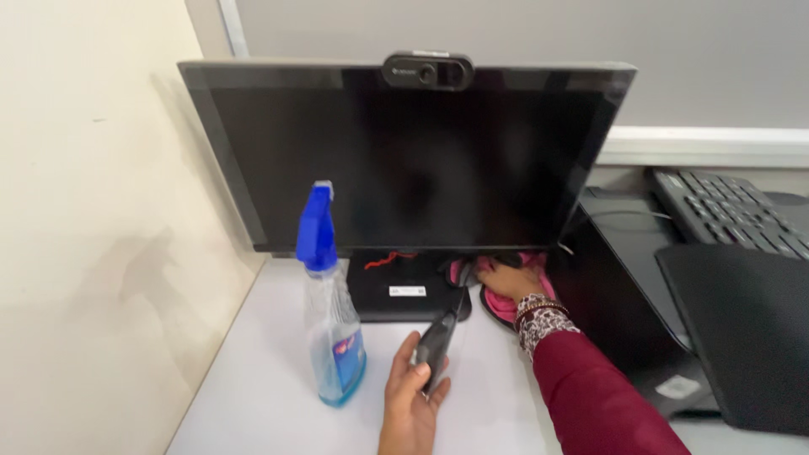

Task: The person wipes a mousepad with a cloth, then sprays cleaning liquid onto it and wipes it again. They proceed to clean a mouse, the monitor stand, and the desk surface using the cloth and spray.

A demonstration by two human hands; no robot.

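The right hand [508,278] presses a pink cloth [497,291] under the monitor [404,160]; the left hand's [413,396] fingers grip a dark handset [436,345] on the counter [261,396]. Wipe with flat, steady pressure.

Dark monitor [404,160], blue-labelled spray bottle [333,337]

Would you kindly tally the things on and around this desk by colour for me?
Black: 4 (monitor, webcam, keyboard, handheld device)
Blue: 1 (spray bottle)
Pink: 1 (cloth)
Total: 6
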